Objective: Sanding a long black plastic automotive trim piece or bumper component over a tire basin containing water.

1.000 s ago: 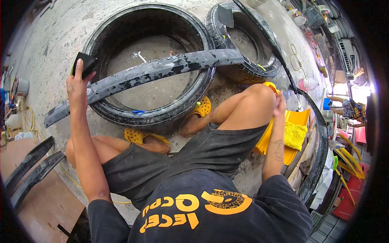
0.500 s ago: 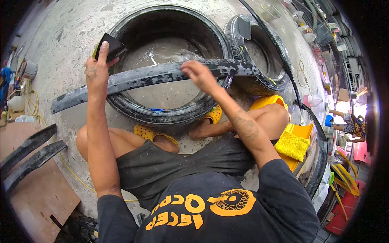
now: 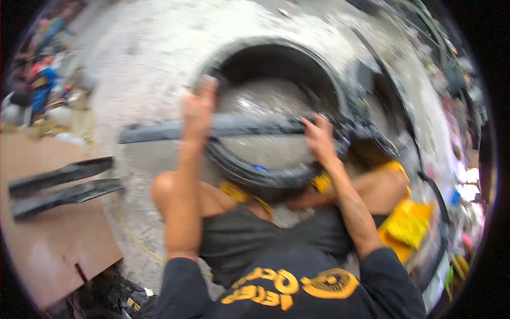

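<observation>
A long, narrow black strip (image 3: 255, 125), wet-looking and probably car trim, lies across a tyre (image 3: 241, 162) on the floor in front of me. Over the strip's left part is my left hand (image 3: 197, 111), thumb up, closed on a small black sheet (image 3: 218, 80) that blurs into the dark tyre behind it. My right hand (image 3: 321, 139) is on the strip's right part, its fingers curled at the edge. Motion smears both hands.
A second tyre (image 3: 380, 101) stands at the right, with a thin black strip (image 3: 390, 80) curving past it. Two dark pieces (image 3: 64, 186) lie on a brown board (image 3: 58, 228) at the left. By my right knee is a yellow cloth (image 3: 409, 226).
The whole view has swung, so everything sits farther right and is blurred. My right hand has moved along the strip toward its right end. The left hand still has the black sheet.
</observation>
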Demonstrator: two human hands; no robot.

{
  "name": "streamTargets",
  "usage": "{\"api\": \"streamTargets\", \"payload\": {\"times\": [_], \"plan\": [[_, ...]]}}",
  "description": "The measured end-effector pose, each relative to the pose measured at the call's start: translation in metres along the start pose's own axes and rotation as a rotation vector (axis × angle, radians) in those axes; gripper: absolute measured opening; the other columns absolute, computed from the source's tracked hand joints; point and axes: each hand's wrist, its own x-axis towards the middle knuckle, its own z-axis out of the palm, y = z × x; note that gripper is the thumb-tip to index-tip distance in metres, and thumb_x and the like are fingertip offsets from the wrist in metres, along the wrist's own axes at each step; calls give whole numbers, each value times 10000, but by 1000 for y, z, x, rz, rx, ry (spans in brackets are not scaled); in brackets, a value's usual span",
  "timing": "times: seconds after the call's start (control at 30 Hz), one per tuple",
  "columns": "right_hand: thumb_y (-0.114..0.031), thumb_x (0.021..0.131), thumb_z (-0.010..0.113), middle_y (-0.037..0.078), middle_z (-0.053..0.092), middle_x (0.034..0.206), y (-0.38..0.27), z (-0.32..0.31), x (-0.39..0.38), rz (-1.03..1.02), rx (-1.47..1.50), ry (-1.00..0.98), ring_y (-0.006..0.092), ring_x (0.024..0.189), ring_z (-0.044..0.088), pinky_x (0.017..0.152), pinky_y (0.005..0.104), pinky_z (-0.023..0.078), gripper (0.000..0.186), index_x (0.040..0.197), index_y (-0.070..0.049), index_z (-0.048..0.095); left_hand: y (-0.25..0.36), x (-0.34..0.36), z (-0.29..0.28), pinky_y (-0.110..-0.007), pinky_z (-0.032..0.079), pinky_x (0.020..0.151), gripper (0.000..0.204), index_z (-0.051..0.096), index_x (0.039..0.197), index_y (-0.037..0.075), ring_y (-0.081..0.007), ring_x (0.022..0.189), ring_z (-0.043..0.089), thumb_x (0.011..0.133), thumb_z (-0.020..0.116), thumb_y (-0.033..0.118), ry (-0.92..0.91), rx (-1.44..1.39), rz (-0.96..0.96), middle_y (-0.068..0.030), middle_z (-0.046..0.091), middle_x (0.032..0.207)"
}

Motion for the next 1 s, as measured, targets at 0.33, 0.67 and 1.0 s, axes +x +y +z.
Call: {"api": "streamTargets", "payload": {"times": [0.33,0.67,1.0], "plan": [[71,858,648,184,606,1093,2,4,1,-193,188,125,362,1030,589,910,406,493,253,1092,-19,673,-5,-8,26,-415,435,605,631,639,793,-54,-218,589,567,1009,562,533,114,-197,178,-168,588,617],[8,807,725,149,690,989,71,9,-3,200,303,153,314,967,671,864,375,540,145,946,-21,751,-12,-9,33,-327,482,706,534,672,857,-26,-112,702,499,1019,587,476,113,-192,221,-2,562,698],[-89,819,736,198,606,906,9,14,36,12,173,138,395,932,605,817,464,499,93,903,-48,731,-5,0,-6,-301,516,653,544,750,957,-24,-133,742,629,995,618,503,70,-31,71,-71,711,846]]}}
